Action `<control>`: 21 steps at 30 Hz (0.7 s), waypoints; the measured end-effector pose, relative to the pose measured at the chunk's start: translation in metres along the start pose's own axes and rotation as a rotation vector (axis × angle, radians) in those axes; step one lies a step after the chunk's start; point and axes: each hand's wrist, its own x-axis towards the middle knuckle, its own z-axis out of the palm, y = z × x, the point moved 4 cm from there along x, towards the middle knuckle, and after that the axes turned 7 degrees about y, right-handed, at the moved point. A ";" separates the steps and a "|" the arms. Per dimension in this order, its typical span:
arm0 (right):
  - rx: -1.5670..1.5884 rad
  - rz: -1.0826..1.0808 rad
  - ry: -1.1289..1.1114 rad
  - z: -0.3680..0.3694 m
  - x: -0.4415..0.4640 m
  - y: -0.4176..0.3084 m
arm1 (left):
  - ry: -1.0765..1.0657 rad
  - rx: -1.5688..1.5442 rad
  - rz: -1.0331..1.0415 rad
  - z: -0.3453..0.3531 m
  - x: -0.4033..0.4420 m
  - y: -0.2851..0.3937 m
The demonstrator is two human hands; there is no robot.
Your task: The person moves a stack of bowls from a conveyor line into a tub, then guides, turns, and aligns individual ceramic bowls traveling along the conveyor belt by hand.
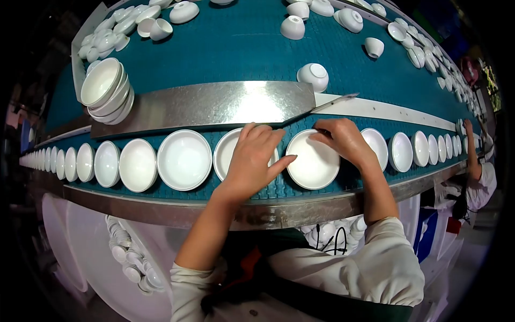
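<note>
A white bowl (313, 166) stands in a row of bowls on the teal belt, its inside facing up. My right hand (346, 140) has its fingers curled over the far right rim of this bowl. My left hand (254, 161) is open, with its fingers stretched over the neighbouring white bowl (225, 146) and partly hiding it. The left thumb reaches to the near bowl's left rim; whether it presses there I cannot tell. More bowls, such as one on the left (184, 160) and one on the right (374, 146), continue the line.
Behind the row runs a metal guide plate (214, 104) with a bowl stack (107, 91) at its left end. Upturned bowls lie on the wide belt (230, 51). White tubs (96, 236) holding ware stand below. A co-worker's arm (472, 150) reaches in at far right.
</note>
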 end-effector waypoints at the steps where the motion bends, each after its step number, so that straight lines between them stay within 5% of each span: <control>1: 0.084 0.010 0.023 0.001 0.001 0.005 | -0.039 0.034 -0.018 0.010 0.000 0.004; 4: 0.312 0.051 0.094 -0.014 -0.005 0.029 | -0.098 0.138 -0.079 0.031 -0.004 0.005; 12: -0.037 0.225 0.098 -0.059 -0.045 0.088 | 0.090 0.215 -0.129 0.037 0.011 0.015; 17: -0.178 0.158 0.044 -0.059 -0.054 0.096 | 0.079 0.107 -0.020 0.062 0.019 0.039; 21: 0.061 0.008 0.087 -0.046 -0.052 0.101 | -0.024 0.086 -0.049 0.087 0.024 0.056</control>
